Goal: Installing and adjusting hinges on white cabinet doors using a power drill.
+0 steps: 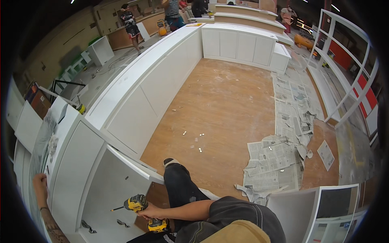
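Note:
My right hand is wrapped round the grip of a yellow and black cordless drill, with its long bit pointing left into an open white cabinet. Two metal hinges show low inside that cabinet. On the far left, my left hand has its fingers curled at the edge of the cabinet's white top; whatever is in them is hidden. Small dark pieces lie on that top close by. My bent leg in dark trousers rests beside the cabinet's opening.
A long white counter curves away to white cabinets at the back. Newspaper sheets cover part of the wood-look floor; small white pieces lie there. At right stand a white open frame and a glazed cabinet. Several people are far off.

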`<act>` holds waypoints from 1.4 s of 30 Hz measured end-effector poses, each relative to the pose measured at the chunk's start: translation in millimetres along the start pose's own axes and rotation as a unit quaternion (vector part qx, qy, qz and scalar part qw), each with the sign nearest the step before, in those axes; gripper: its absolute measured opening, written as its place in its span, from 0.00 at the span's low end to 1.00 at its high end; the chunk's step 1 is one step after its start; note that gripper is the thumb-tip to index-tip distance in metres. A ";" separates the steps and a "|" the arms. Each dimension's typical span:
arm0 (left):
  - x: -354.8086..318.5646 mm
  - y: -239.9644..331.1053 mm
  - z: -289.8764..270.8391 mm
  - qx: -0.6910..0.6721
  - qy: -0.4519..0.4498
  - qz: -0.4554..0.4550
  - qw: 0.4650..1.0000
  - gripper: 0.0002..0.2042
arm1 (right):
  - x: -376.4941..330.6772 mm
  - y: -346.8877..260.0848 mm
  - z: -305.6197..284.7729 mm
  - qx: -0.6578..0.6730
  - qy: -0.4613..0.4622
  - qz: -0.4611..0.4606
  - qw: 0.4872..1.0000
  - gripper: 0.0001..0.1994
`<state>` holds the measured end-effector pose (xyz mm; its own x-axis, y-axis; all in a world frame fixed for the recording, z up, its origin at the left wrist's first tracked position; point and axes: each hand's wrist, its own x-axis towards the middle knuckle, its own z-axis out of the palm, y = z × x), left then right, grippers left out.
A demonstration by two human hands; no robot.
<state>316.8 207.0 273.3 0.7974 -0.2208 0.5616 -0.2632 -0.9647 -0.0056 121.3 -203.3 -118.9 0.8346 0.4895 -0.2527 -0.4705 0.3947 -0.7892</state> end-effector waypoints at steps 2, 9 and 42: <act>7.1 -2.9 -2.5 0.002 -0.014 -0.021 1.000 0.05 | -4.6 -2.5 0.5 0.015 -0.001 -0.004 1.000 0.06; 10.5 3.4 9.8 0.070 0.039 -0.010 0.997 0.04 | -7.7 2.5 5.4 0.010 0.003 -0.010 1.000 0.06; -293.4 185.9 146.9 -0.531 0.152 -0.570 0.609 0.06 | -29.8 -10.7 4.3 0.177 -0.140 0.138 0.964 0.08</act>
<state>113.7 71.3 -14.0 0.6961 0.6971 -0.1716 0.0363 0.2045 0.9782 100.2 -218.8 -100.5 0.5774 0.7849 -0.2248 -0.7729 0.4366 -0.4604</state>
